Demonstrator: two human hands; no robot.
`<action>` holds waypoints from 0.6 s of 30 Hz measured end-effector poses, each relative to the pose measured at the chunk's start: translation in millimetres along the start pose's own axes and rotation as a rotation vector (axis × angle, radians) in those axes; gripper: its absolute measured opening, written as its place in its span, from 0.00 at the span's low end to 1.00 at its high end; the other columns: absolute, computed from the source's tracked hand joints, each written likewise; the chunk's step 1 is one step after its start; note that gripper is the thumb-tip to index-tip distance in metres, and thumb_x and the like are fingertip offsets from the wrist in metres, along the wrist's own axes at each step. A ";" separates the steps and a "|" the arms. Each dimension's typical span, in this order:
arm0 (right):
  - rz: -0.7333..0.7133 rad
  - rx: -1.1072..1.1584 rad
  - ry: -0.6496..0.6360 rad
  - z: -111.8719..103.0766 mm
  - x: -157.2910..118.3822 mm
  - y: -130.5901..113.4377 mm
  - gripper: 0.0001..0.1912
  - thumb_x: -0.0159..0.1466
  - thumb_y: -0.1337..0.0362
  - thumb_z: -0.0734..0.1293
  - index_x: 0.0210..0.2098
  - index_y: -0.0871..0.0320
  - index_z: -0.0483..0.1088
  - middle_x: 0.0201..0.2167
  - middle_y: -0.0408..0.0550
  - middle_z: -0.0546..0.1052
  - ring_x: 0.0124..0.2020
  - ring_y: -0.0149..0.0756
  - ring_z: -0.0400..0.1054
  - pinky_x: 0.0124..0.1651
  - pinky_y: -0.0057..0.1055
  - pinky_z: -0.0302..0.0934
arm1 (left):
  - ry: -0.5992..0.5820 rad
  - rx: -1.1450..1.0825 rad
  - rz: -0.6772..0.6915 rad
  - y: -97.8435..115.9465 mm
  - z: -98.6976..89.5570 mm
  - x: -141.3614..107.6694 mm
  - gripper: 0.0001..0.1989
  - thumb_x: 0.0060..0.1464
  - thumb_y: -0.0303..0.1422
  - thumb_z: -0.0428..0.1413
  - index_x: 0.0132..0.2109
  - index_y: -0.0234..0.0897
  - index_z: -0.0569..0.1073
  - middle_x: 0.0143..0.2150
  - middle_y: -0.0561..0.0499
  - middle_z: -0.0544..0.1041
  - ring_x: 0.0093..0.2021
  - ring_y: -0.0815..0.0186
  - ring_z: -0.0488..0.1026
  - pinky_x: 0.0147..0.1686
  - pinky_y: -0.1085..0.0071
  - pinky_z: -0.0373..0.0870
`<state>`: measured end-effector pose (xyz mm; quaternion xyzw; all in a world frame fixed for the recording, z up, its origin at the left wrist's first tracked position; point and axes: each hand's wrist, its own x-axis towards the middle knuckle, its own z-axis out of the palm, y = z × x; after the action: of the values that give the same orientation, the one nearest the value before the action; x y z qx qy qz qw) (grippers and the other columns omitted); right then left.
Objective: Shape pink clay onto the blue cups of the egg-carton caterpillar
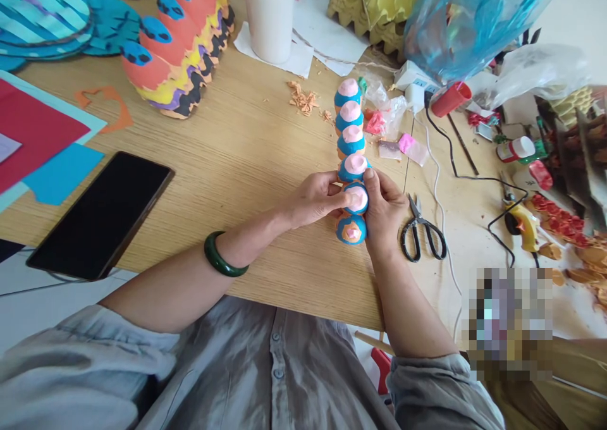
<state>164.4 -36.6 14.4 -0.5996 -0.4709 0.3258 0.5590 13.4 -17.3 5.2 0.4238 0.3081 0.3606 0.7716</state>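
Observation:
A row of rounded bumps, blue with pink tops and orange edges, stands lengthwise between my hands. My left hand holds its left side near the lower end, with a finger or thumb pressed on the pink top of the second-lowest bump. My right hand grips the right side, its thumb against the blue of the bump above. The lowest bump shows orange around a small pink spot. Black-handled scissors lie just right of my right hand.
A black phone lies at the left near coloured sheets. A painted orange piece and a white container stand behind. Cables, a blue bag and a person's arm are at the right.

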 end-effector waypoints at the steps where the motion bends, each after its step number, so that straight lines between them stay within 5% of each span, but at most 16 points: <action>1: 0.011 0.007 -0.002 -0.1 0.1 -0.9 0.18 0.62 0.44 0.76 0.34 0.52 0.83 0.31 0.41 0.82 0.34 0.34 0.74 0.38 0.33 0.71 | -0.009 -0.008 -0.005 1.2 -0.5 -0.2 0.27 0.49 0.47 0.75 0.47 0.34 0.78 0.40 0.48 0.85 0.38 0.65 0.82 0.40 0.69 0.82; 7: 0.091 0.068 -0.052 -1.0 -0.3 -2.4 0.17 0.65 0.45 0.74 0.34 0.51 0.81 0.31 0.41 0.81 0.34 0.34 0.74 0.43 0.34 0.72 | -0.117 -0.104 -0.054 4.2 -7.7 0.8 0.30 0.46 0.50 0.77 0.48 0.34 0.80 0.42 0.47 0.86 0.38 0.62 0.85 0.39 0.67 0.83; 18: 0.091 0.127 -0.037 0.3 0.9 0.1 0.19 0.63 0.43 0.76 0.33 0.53 0.82 0.29 0.40 0.80 0.32 0.32 0.73 0.39 0.32 0.69 | -0.110 -0.161 -0.026 1.6 -7.4 0.9 0.34 0.49 0.60 0.72 0.45 0.32 0.80 0.38 0.45 0.85 0.35 0.64 0.83 0.36 0.70 0.81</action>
<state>164.5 -35.6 14.3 -0.5776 -0.4316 0.3911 0.5719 7.7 -12.8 3.1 0.3755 0.2407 0.3504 0.8236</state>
